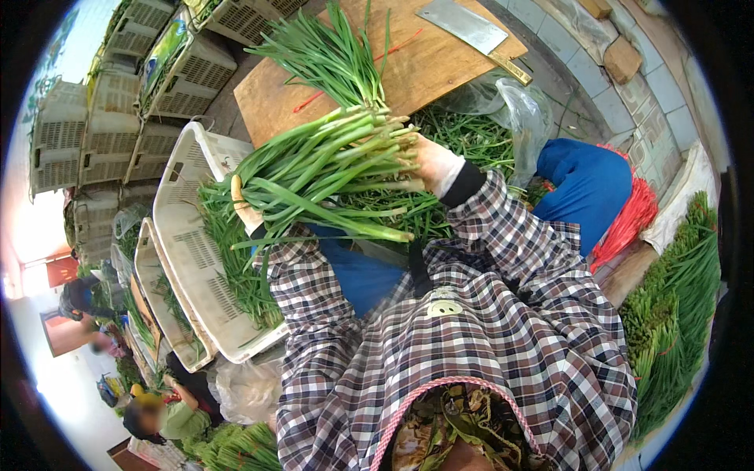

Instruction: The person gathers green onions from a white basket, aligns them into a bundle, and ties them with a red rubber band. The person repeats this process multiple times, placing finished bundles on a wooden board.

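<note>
A thick loose bunch of long green stalks [330, 153], probably Chinese chives, lies across both my hands above my lap. My left hand [242, 203] is wrapped around its leafy side, the thumb showing over the leaves. At the pale stem ends, my right hand [435, 162] presses against the bunch, its fingers mostly hidden behind the stalks. One stalk sticks out apart, low on the near side. Just beyond, a second bunch of chives [336, 59] rests on a wooden board [271, 103], over a red tie [307, 101].
A cleaver [465, 26] lies at the board's far right. On my left stands a white plastic crate [188, 235] with loose greens. Trimmings and a clear plastic bag [521, 112] are below the board. Tied bundles [671, 335] lie at right, near red strings [636, 212]. People work at far left.
</note>
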`<action>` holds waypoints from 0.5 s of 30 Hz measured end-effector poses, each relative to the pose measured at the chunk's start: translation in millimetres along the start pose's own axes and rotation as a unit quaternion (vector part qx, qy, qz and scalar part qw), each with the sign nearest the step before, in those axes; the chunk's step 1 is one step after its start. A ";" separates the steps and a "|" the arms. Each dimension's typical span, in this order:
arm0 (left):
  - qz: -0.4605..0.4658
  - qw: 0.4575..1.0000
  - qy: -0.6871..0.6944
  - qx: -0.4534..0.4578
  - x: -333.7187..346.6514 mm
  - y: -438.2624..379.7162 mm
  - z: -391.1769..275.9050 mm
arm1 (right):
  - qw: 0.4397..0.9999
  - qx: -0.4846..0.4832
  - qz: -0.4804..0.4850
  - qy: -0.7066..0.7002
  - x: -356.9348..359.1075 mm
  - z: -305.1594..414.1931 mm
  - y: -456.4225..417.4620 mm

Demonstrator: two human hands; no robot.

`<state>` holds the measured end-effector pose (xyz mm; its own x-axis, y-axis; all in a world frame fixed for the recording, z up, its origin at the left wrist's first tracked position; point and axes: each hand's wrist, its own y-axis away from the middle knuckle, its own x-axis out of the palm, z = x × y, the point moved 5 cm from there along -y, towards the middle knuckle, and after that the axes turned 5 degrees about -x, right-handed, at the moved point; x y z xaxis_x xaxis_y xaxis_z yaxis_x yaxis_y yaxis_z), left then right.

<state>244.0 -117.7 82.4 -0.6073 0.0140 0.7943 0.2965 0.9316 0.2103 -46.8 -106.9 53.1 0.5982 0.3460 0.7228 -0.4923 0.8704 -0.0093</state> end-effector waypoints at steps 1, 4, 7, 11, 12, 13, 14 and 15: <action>0.034 0.999 -0.012 -0.023 2.6 -0.2 -1.4 | 0.985 -0.067 0.064 0.148 -3.4 4.2 3.1; 0.043 0.998 -0.010 0.050 -30.1 -15.2 -10.7 | 0.994 0.074 -0.040 0.069 21.4 30.1 26.3; 0.103 0.975 0.194 0.018 15.9 -11.0 2.6 | 0.947 -0.090 0.018 0.308 8.9 42.2 36.1; 0.120 0.962 0.040 0.243 25.3 -5.3 -14.8 | 0.968 0.011 -0.015 0.250 -42.9 75.5 84.9; 0.151 0.935 0.122 0.295 33.5 -5.3 -12.1 | 0.904 0.084 -0.065 0.415 -67.0 75.0 91.2; 0.155 0.893 0.290 0.308 8.3 -7.5 -25.8 | 0.804 0.152 -0.111 0.563 -87.0 77.8 96.2; 0.164 0.818 0.440 0.331 -16.4 -8.8 -39.1 | 0.787 0.097 -0.051 0.607 -89.9 73.0 94.4; 0.188 0.773 0.520 0.311 -37.9 -9.5 -48.1 | 0.882 0.024 -0.096 0.460 -62.6 69.2 90.1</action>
<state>299.6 -144.6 77.7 0.4530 0.3278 0.8290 -0.3008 0.9316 -0.2040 -172.4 -74.4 54.8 0.9227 0.3512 -0.1590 -0.3394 0.9356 0.0974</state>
